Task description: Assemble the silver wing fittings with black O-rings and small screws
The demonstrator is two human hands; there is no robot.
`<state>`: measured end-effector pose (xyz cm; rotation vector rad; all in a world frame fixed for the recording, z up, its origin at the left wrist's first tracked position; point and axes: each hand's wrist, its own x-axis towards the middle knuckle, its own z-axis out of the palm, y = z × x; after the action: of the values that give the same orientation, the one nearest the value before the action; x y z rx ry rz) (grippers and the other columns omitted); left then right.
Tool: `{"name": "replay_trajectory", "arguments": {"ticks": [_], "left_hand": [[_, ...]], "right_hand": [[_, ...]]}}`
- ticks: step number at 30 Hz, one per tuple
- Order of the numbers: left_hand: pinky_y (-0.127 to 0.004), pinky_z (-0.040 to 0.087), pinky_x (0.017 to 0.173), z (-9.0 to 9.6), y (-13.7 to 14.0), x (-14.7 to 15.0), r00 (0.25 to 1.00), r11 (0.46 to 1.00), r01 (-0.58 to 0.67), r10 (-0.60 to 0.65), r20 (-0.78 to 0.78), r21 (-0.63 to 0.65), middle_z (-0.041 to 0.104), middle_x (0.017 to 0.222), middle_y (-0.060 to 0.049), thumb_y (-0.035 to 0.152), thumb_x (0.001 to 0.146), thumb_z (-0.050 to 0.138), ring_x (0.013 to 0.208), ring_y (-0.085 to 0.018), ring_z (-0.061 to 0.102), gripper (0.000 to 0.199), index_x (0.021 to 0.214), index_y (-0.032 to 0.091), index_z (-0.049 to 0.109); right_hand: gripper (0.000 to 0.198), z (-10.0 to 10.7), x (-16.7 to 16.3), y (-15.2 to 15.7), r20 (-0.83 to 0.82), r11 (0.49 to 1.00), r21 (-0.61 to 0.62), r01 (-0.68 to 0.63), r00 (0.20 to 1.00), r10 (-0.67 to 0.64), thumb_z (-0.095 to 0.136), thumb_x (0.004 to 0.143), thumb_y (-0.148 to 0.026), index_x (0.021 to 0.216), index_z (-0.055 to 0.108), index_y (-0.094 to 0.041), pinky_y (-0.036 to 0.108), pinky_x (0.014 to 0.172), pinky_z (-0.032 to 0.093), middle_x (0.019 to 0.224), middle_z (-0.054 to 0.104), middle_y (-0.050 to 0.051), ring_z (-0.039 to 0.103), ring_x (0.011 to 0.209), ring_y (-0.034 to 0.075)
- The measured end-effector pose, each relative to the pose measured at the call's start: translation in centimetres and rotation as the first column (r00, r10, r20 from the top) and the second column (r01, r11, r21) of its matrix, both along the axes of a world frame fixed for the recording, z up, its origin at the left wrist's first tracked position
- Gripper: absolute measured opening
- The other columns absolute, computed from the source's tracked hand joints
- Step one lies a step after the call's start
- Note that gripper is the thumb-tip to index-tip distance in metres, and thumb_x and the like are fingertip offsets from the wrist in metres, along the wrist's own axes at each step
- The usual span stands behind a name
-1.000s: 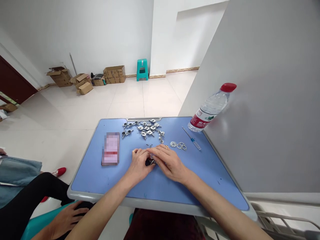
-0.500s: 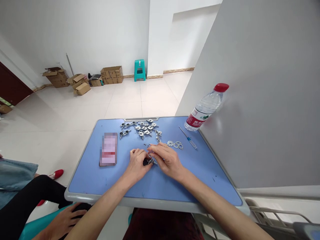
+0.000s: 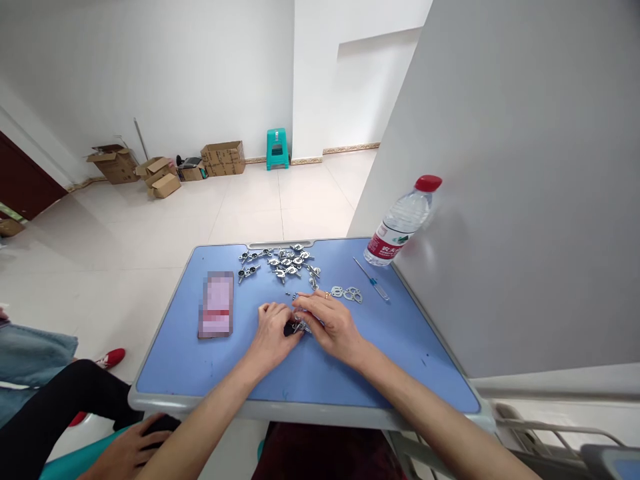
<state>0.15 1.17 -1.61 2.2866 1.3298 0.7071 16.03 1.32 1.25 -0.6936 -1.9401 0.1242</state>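
Note:
Near the middle of the blue table (image 3: 240, 373), my left hand (image 3: 273, 331) is closed around a small black-and-silver metal part (image 3: 296, 327), partly hidden by its fingers. My right hand (image 3: 333, 325) meets it from the right, thumb and fingers pinched at the same part; whether something tiny sits between its fingertips cannot be made out. Just beyond the fingers lie a few tiny screw-like pieces (image 3: 290, 295). Flat silver plates with holes (image 3: 349, 293) rest right of my right hand. Several shiny metal parts with stems (image 3: 290, 262) are heaped farther back.
A phone (image 3: 217, 305) lies on the left of the table. On the right are a screwdriver (image 3: 373, 280) and a water bottle (image 3: 400, 223) beside the grey panel (image 3: 525, 200). Another person's hand (image 3: 133, 447) rests at lower left. Cardboard boxes (image 3: 223, 159) and a teal stool (image 3: 277, 148) stand by the wall.
The view has shifted slightly, so the background sits a little lower. Both hands stay together at the small metal part, with only slight finger movement.

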Motion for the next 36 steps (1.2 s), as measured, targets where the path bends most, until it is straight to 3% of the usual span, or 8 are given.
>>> {"name": "replay_trajectory", "arguments": {"ticks": [36], "left_hand": [[-0.041,0.036,0.089,-0.08,0.06,-0.05,1.000,1.000,0.010,-0.010,-0.018,0.008,0.064,0.087,-0.001,0.019,0.083,0.063,0.088,-0.022,0.057,0.008,0.082,0.021,0.055]], "right_hand": [[0.017,-0.09,0.15,-0.19,-0.007,0.997,-0.075,-0.014,1.000,0.013,0.045,0.095,-0.010,0.097,0.058,-0.021,0.030,0.065,0.044,0.082,0.068,0.003,0.056,0.068,0.015]]}}
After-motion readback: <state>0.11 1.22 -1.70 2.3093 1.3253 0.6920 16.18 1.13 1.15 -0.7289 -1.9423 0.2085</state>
